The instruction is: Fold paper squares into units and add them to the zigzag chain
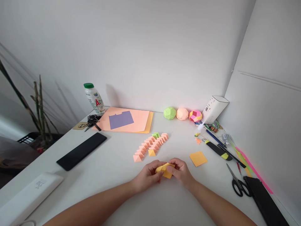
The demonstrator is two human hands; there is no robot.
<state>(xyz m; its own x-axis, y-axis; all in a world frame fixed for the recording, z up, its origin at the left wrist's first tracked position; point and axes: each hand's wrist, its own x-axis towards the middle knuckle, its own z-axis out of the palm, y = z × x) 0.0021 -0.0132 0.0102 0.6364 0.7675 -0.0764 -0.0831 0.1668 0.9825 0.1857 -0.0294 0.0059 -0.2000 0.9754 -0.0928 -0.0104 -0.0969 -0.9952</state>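
Note:
Both hands meet low over the white table (113,166) and pinch a small folded piece of yellow-orange paper (164,170). My left hand (148,175) grips its left end with curled fingers. My right hand (180,171) grips its right end. Just beyond the hands lie two rows of several folded orange paper units (150,145), with one green unit (155,135) among them. A flat orange paper square (198,158) lies to the right of my right hand.
At the back stand three paper balls (182,114), a white box (215,109), a green-capped bottle (94,99), and orange sheets with a purple piece (124,120). Keys (92,121) and a black phone (81,151) lie left. Scissors (237,183), a cutter (217,150) and pens lie right.

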